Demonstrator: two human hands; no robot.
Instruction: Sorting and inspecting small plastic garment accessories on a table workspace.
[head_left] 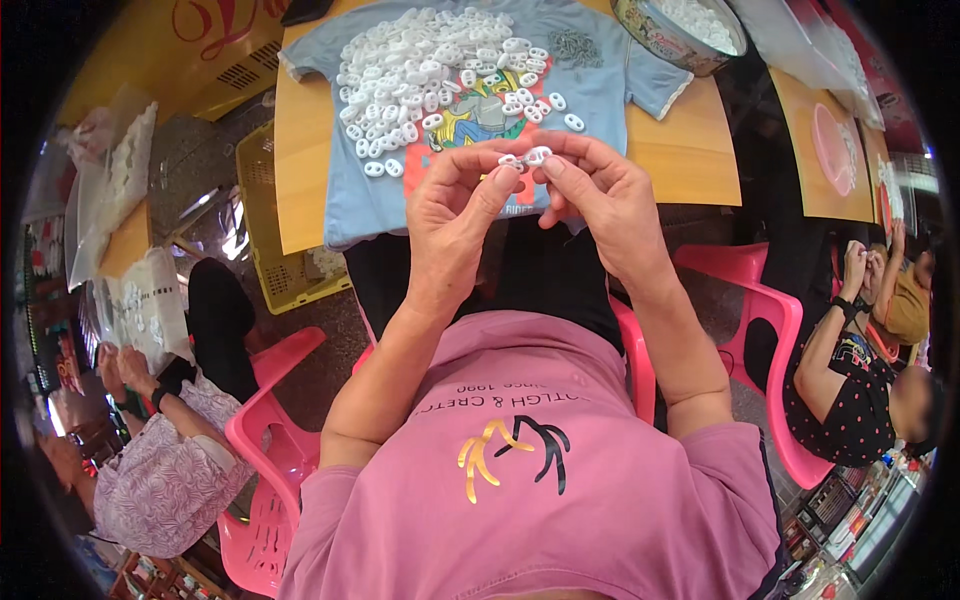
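Observation:
Just above the near edge of the light-blue T-shirt (350, 215) spread on the table, both hands meet fingertip to fingertip. My left hand (445, 205) pinches a small white plastic oval piece (511, 161) between thumb and fingers. A second white oval piece (538, 156) is pinched by my right hand (600, 195), close beside the first. Something small shows between the two pieces; whether it joins them I cannot tell. Beyond the hands lies a big heap of white two-holed oval pieces (420, 75), with several loose ones around it. A small pile of grey metal bits (576, 48) is right of the heap.
A round tin (665, 45) of white pieces stands at the table's far right. Below left is a yellow crate (275, 270). Pink chairs (265, 400) flank me. One co-worker (175, 470) sits left, another (850, 380) right, near a pink basket (826, 145) on another table.

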